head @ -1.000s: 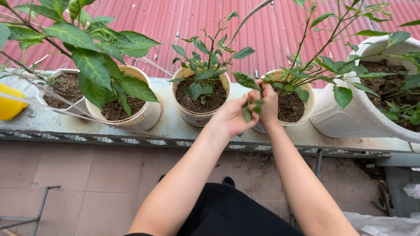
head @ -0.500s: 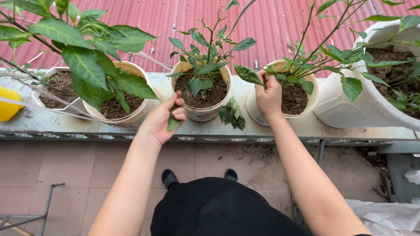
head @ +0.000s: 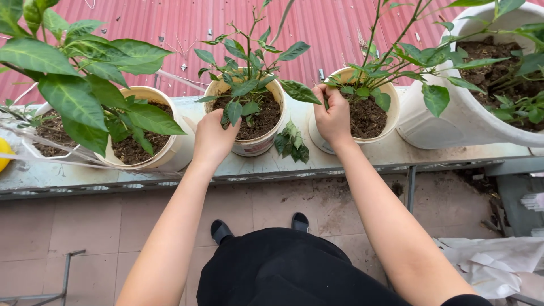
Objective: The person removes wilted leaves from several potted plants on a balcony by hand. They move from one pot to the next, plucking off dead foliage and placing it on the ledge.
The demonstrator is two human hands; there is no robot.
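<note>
Left hand (head: 212, 136) reached up, fingers curled on the rim of the middle cream plastic pot of soil (head: 249, 116), gripping a leaf there. Loose plucked green leaves (head: 292, 141) lay on the ledge between. Right hand (head: 333, 116) clenched stems at the neighbouring cream pot (head: 368, 110).
</note>
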